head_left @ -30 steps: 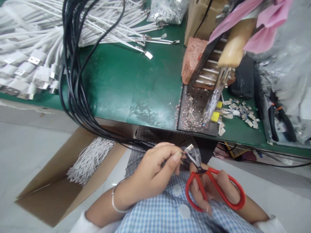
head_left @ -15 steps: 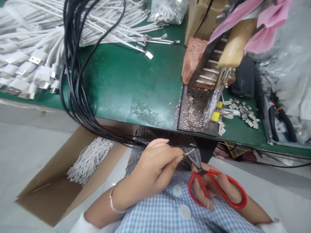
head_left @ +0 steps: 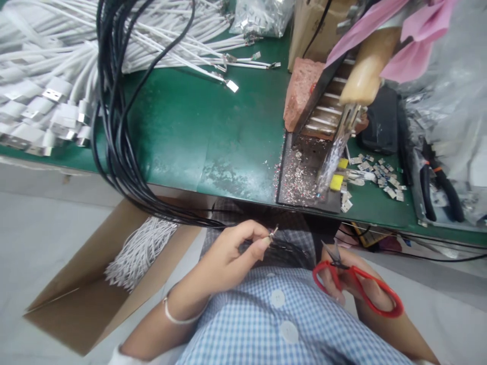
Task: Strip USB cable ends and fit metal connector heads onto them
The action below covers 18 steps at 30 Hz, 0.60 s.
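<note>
My left hand [head_left: 239, 251] pinches the stripped end of a black cable between thumb and forefinger, its fine wires sticking out past the fingertips. Below the table edge, the coil of black cables [head_left: 117, 126] droops over the front and runs into this hand. To the right, apart from the wires, my right hand [head_left: 353, 274] holds red-handled scissors [head_left: 338, 266], fingers through the loops and blades parted, pointing up and left. Other thin dark cable ends show blurred between the two hands, over the lap.
White USB cables [head_left: 53, 96] pile up at the table's left. A soldering iron with a wooden handle [head_left: 365, 71] rests over a brick [head_left: 300, 91]. Small metal connectors [head_left: 384, 175] and black-handled pliers [head_left: 441, 187] lie at right. A cardboard box [head_left: 72, 304] with white cables stands below left.
My right hand and the scissors have moved right, away from the wire end, the blades still apart. My left hand has shifted left a little with the cable end, which now tilts upward.
</note>
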Each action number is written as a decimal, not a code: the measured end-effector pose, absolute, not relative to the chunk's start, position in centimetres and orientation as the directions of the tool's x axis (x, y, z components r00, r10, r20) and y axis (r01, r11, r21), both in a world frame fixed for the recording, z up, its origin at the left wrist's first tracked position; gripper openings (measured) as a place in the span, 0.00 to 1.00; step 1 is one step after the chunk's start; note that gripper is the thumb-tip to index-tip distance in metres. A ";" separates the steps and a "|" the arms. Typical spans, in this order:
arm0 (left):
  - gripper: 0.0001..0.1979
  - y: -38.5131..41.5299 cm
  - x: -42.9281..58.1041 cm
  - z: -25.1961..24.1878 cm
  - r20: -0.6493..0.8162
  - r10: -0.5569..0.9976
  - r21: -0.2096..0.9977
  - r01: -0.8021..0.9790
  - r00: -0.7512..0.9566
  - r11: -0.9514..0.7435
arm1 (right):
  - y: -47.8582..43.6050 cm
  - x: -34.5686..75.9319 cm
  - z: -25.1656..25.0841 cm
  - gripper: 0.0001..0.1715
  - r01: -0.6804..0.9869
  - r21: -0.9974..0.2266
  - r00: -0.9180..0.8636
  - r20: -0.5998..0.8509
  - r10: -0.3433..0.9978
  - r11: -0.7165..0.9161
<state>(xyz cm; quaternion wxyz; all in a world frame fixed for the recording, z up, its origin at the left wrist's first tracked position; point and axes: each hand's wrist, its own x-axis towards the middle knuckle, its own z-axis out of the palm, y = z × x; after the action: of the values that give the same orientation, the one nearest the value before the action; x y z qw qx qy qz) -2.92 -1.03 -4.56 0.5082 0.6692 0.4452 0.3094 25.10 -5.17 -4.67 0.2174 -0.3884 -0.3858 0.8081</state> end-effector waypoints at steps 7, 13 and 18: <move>0.22 0.2 -2.0 -8.7 -0.275 0.787 0.567 0.755 0.552 -0.331 | -4.7 24.8 -4.6 0.38 -0.008 -0.900 -0.529 -0.366 0.766 -0.435; 0.37 3.6 -2.3 -11.3 -0.541 0.787 0.247 0.951 0.296 -0.188 | -4.9 25.6 -4.3 0.37 -0.018 -0.931 -0.552 -0.295 0.780 -0.365; 0.36 4.0 -3.2 -14.2 -0.702 0.688 0.143 0.983 0.184 -0.118 | -5.5 26.7 -4.4 0.39 -0.013 -0.898 -0.520 -0.370 0.770 -0.440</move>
<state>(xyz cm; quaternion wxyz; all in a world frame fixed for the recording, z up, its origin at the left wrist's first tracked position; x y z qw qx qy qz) -3.16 4.05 -14.20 0.3034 0.7072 0.5907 -0.2426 26.72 -5.48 -4.42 0.2639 -0.4125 -0.4588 0.7414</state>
